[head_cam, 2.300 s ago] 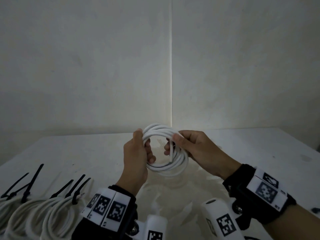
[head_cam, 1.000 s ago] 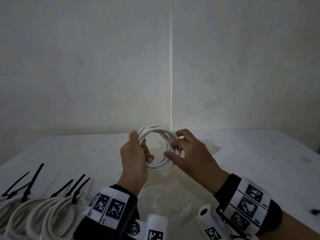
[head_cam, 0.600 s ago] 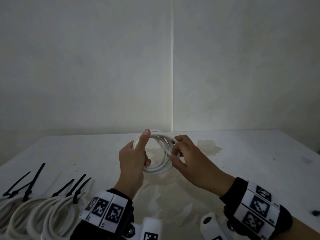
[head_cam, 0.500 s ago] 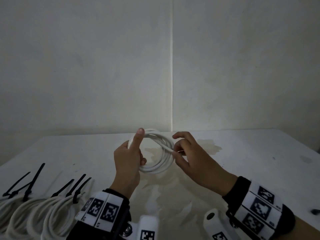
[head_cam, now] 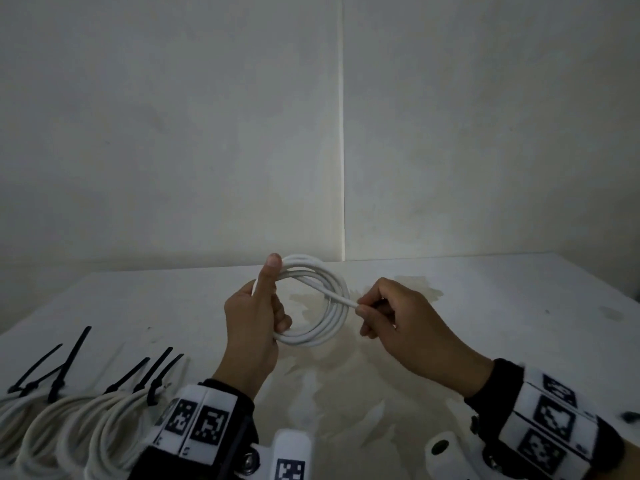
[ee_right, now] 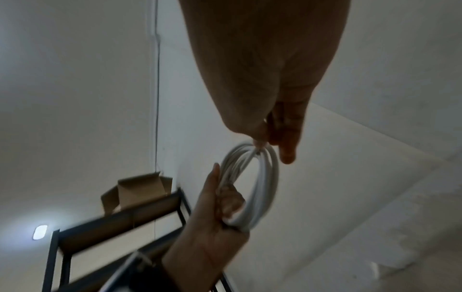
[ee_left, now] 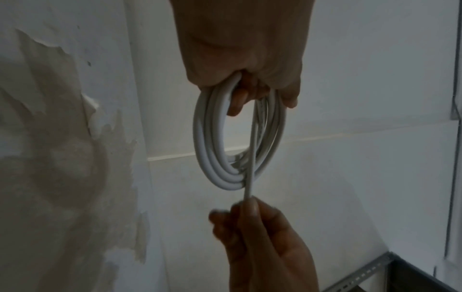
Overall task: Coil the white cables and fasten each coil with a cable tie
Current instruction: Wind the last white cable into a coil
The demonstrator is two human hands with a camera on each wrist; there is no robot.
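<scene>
Far left on the worktop (head_cam: pixel 519 306) lie the finished coils (head_cam: pixel 69 420), each bound with a black cable tie (head_cam: pixel 156 375); they sit well apart from the hands and are in no danger.

The risk sits in the middle. The left hand (head_cam: pixel 252 323) grips the white cable coil (head_cam: pixel 322 327) on its left side, fingers curled through the loops and thumb stretched up along the top of the bundle. That one grip is all that keeps the turns together. Should the fingers relax, or the thumb slide off, the springy turns would likely fan out and the coil would have to be wound again.

Across the ring runs the free cable end (head_cam: pixel 332 294), from beneath the left thumb to the right hand (head_cam: pixel 405 327), which pinches its tip between thumb and fingertips just beside the coil's right edge. A hard pull here could drag a turn out of the bundle or cinch the ring out of round; a slack pull would leave the tail loose, and it could unwind when let go.

No loose tie is visible near the hands, so one hand will probably have to leave the coil to fetch one, and that is when the bundle is most likely to spring apart.

The coil is held above the stained middle of the worktop, between the two hands.
</scene>
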